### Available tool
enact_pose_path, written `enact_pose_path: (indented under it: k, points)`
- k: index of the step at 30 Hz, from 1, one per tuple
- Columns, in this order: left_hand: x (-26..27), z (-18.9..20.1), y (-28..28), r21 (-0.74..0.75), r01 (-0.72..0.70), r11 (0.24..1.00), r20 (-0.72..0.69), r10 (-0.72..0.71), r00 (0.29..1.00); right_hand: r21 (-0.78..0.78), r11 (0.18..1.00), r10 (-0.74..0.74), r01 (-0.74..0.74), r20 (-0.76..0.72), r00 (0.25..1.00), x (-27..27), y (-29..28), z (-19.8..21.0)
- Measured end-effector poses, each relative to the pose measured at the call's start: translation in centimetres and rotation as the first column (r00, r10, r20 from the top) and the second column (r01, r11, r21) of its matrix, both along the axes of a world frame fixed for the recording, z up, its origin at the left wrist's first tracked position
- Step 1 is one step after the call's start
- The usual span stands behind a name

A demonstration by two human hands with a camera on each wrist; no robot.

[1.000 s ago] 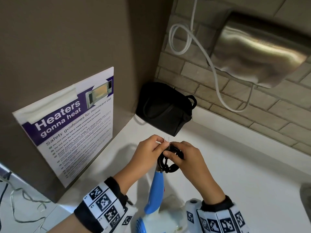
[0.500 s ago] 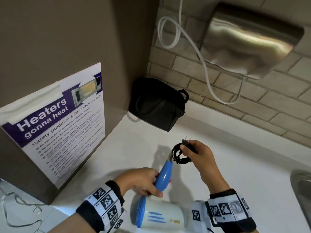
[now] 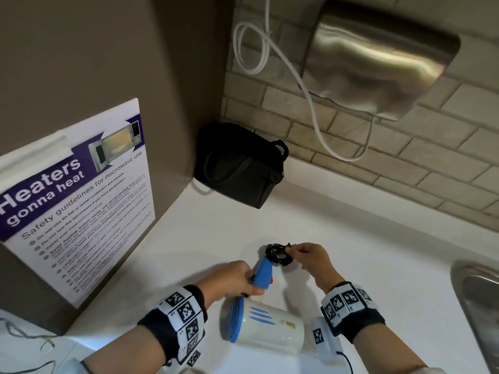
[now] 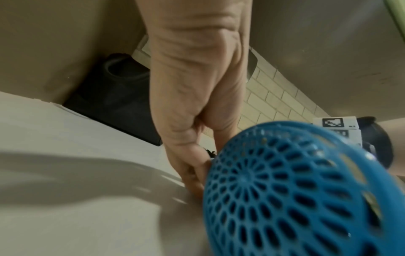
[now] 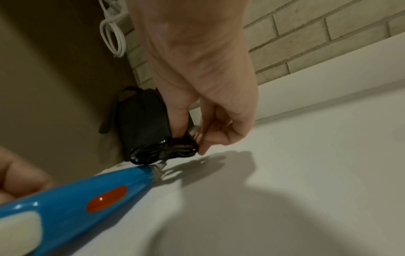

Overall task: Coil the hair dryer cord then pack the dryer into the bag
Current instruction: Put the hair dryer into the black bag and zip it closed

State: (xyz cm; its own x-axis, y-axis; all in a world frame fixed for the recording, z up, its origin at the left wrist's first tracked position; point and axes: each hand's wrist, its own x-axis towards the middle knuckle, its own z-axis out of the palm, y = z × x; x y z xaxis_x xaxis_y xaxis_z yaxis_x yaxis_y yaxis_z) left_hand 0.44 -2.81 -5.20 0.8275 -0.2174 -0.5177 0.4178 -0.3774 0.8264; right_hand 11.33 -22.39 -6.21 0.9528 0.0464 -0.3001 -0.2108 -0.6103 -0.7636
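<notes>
A white hair dryer (image 3: 272, 329) with a blue handle (image 3: 262, 272) and blue rear grille (image 4: 306, 190) lies on the white counter (image 3: 378, 252). My left hand (image 3: 232, 279) grips the blue handle (image 5: 72, 195). Its black cord (image 3: 278, 254) is wound into a small coil at the handle's end. My right hand (image 3: 310, 256) pinches the coil (image 5: 164, 151) and its plug just above the counter. The black bag (image 3: 237, 166) stands in the back corner, against the wall, well beyond both hands.
A steel hand dryer (image 3: 378, 58) hangs on the brick wall with a white cable (image 3: 305, 85) looping below it. A microwave-safety poster (image 3: 73, 201) covers the left panel. A metal sink (image 3: 480, 306) sits at the right edge.
My left hand left the coil and took the blue handle. Both hands lowered the dryer and the coil down to the counter; the right hand still holds the coil.
</notes>
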Motion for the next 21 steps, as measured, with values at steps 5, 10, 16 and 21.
enact_pose_path:
  k: [5,10,16,21]
  points:
    - [0.1,-0.2,-0.4,0.053,-0.098,0.994,0.063,0.095,0.993,-0.081,0.996,0.035,-0.035,-0.004,0.999,0.5,-0.4,0.0]
    - [0.1,-0.2,-0.4,0.045,-0.080,0.996,0.067,0.077,0.995,-0.089,0.994,0.052,-0.058,-0.063,0.997,1.0,-0.9,0.1]
    - [0.1,-0.3,0.1,0.067,-0.051,0.996,0.026,0.050,0.998,-0.084,0.993,0.067,-0.084,-0.183,0.981,0.6,-0.7,1.6]
    - [-0.3,-1.0,0.9,0.031,-0.073,0.997,-0.015,0.073,0.997,-0.156,0.981,0.082,-0.111,-0.181,0.980,-0.4,-0.7,2.4]
